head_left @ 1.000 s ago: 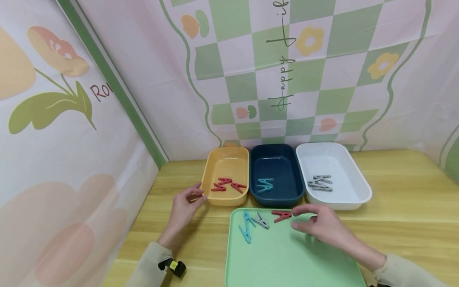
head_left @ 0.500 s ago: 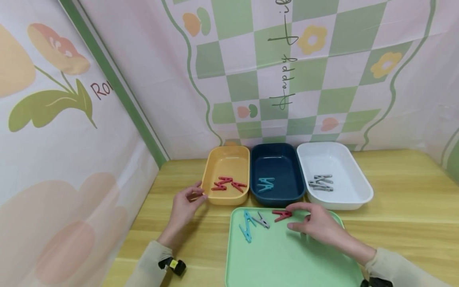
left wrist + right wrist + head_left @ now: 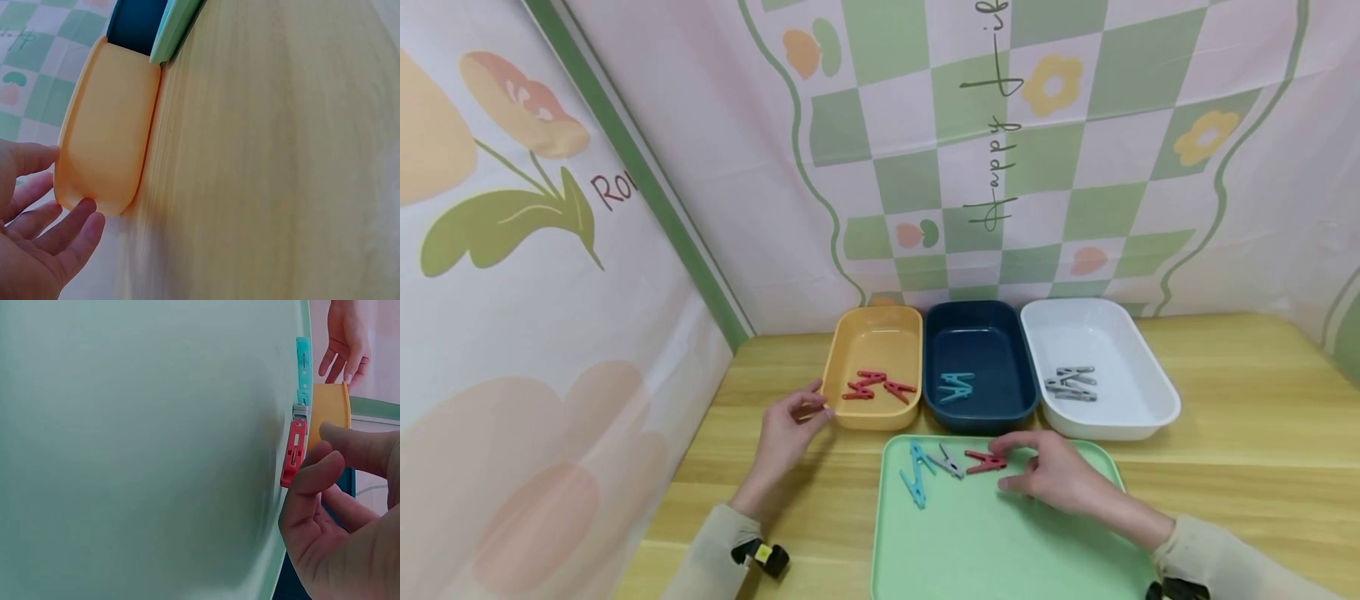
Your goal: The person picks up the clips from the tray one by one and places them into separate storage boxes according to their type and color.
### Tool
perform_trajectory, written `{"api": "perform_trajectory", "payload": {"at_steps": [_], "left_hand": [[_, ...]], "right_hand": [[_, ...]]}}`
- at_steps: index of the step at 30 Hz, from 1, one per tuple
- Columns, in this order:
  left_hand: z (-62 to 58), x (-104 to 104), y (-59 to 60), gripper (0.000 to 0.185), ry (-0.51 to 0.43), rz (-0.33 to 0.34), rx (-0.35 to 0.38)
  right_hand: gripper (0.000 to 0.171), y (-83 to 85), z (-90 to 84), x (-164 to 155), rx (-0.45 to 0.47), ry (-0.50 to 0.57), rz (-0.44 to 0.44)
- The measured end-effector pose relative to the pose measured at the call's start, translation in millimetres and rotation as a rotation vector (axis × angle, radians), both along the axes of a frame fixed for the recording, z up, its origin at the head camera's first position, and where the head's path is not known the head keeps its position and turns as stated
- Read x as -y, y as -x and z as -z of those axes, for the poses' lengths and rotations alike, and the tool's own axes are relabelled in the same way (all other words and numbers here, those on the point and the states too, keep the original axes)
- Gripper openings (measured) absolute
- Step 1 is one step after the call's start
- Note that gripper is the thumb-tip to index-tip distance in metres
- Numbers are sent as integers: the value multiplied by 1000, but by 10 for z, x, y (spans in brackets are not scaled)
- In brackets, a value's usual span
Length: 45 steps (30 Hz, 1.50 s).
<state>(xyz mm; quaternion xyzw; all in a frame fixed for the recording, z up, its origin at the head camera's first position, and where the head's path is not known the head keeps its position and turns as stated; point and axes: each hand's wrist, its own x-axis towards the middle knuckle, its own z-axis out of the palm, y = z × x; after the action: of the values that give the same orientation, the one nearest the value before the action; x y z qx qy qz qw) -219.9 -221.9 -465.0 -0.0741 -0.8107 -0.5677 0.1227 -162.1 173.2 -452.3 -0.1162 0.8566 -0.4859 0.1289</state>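
Observation:
On the green tray (image 3: 1000, 533) lies a red clothespin (image 3: 985, 462), near the far rim. My right hand (image 3: 1052, 475) is right at its end, forefinger and thumb parted around it. In the right wrist view the bent fingertips come up to the red clothespin (image 3: 294, 453). A grey clothespin (image 3: 947, 461) and blue clothespins (image 3: 916, 475) lie to its left. My left hand (image 3: 786, 433) rests its fingertips at the near left corner of the yellow bin (image 3: 872, 329); in the left wrist view the fingers (image 3: 75, 228) spread loosely about that bin's end.
Several red clothespins (image 3: 871, 379) lie in the yellow bin. Beside it stand a dark blue bin (image 3: 973, 333) with blue clothespins (image 3: 955, 387) and a white bin (image 3: 1097, 333) with grey ones (image 3: 1071, 383). A printed cloth (image 3: 895, 125) hangs behind the wooden table (image 3: 1262, 400).
My right hand has moved left to the red clothespin, which has shifted slightly toward me and turned a little. The left hand has stayed at the yellow bin.

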Motion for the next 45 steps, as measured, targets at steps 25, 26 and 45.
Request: {"api": "perform_trajectory", "payload": {"at_steps": [25,26,45], "left_hand": [[-24,-4,-12,22,7,-11,22],[-24,-1,-9,22,4,-9,23],[-8,9,3,23,33,1,25]], "right_hand": [[28,81,95,72,-80,-181,89],[28,85,96,73,-78,-183,91],[27,12,9,6,-23,-82,125]]}}
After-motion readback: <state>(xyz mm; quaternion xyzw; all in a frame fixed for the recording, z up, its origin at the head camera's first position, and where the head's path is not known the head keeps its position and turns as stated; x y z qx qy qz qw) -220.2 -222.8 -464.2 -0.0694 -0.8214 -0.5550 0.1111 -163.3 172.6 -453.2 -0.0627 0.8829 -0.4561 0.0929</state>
